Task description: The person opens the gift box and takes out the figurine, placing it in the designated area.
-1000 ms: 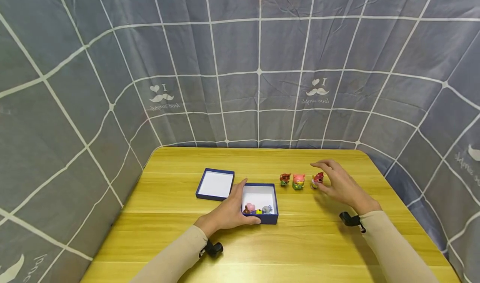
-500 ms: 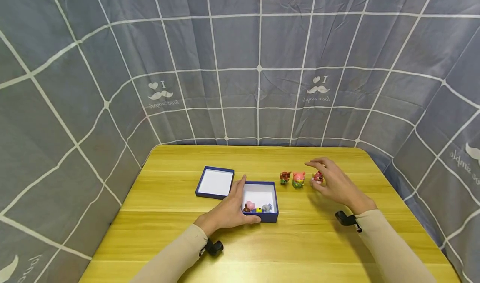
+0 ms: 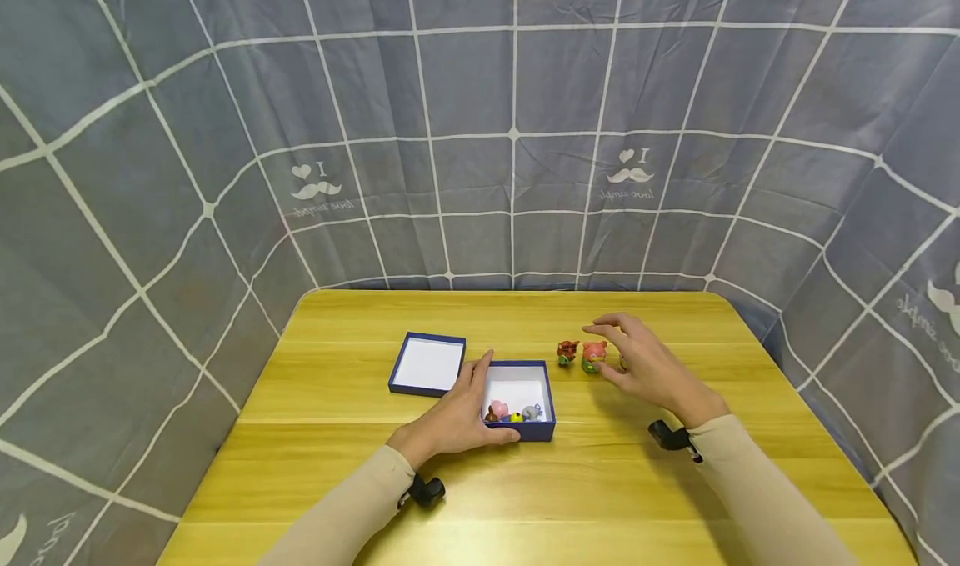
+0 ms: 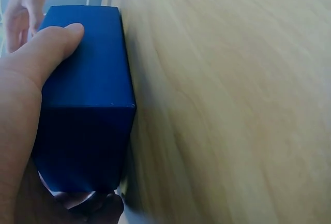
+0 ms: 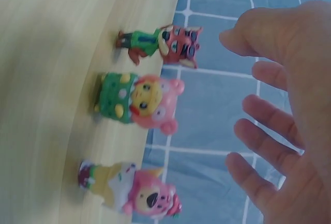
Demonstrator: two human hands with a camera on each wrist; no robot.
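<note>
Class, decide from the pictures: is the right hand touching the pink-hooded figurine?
Apart. The right wrist view shows checked curtain through the gap between the right hand and the pink-hooded figurine.

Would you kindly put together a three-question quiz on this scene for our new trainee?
1. True or false: the right hand is holding something.
2. The left hand is gripping: (a) a figurine; (b) the blue box; (c) the right hand.
3. How many figurines stand on the table outside the box?

Key:
1. False; the right hand holds nothing.
2. b
3. Three, all visible in the right wrist view.
</note>
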